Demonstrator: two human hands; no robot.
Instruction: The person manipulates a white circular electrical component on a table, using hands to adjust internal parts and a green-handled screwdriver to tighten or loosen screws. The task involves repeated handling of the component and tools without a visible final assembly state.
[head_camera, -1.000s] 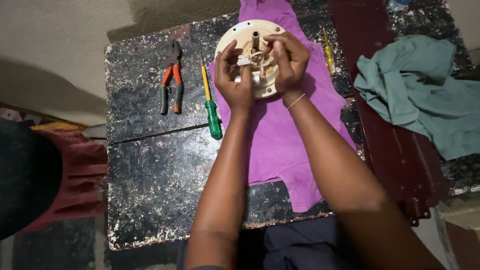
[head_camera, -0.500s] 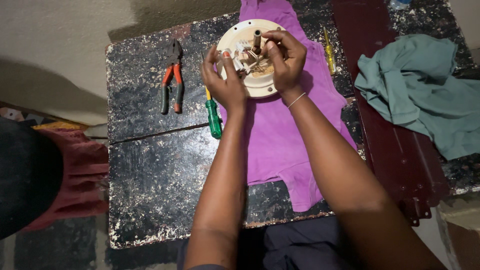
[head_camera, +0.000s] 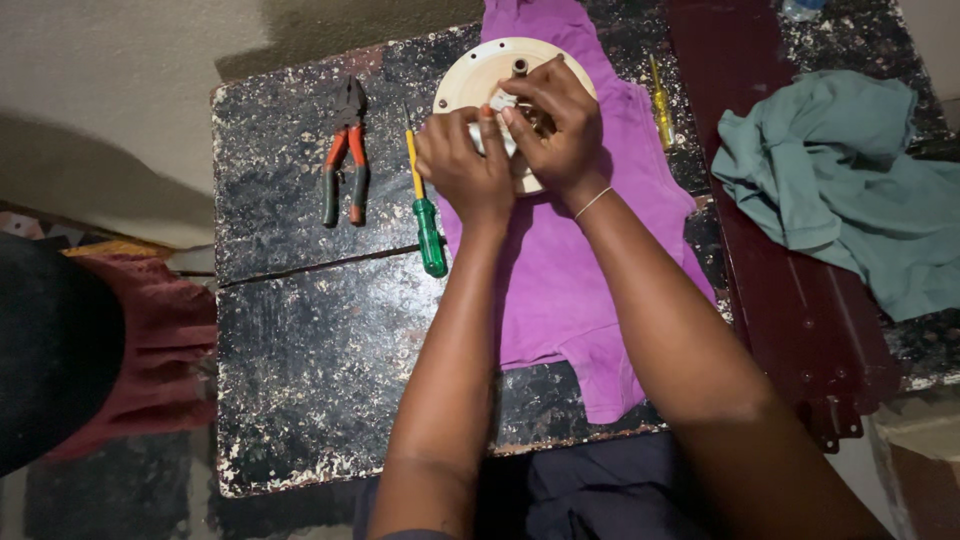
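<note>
A round cream-coloured disc part with a short central shaft lies on a purple cloth at the far side of a black worn table. My left hand and my right hand are both over the disc's near half, fingers pinched together on small parts at its centre. What exactly the fingers grip is hidden under them. A thin bracelet sits on my right wrist.
A green-handled screwdriver with a yellow shaft lies just left of my left hand. Pliers with orange and green grips lie further left. A yellow screwdriver lies right of the disc. A teal cloth is bunched at the right on a dark red metal panel.
Both hands have shifted slightly on the disc; my left hand has drawn closer to the right hand at the disc's centre. The tools and cloths have not moved.
</note>
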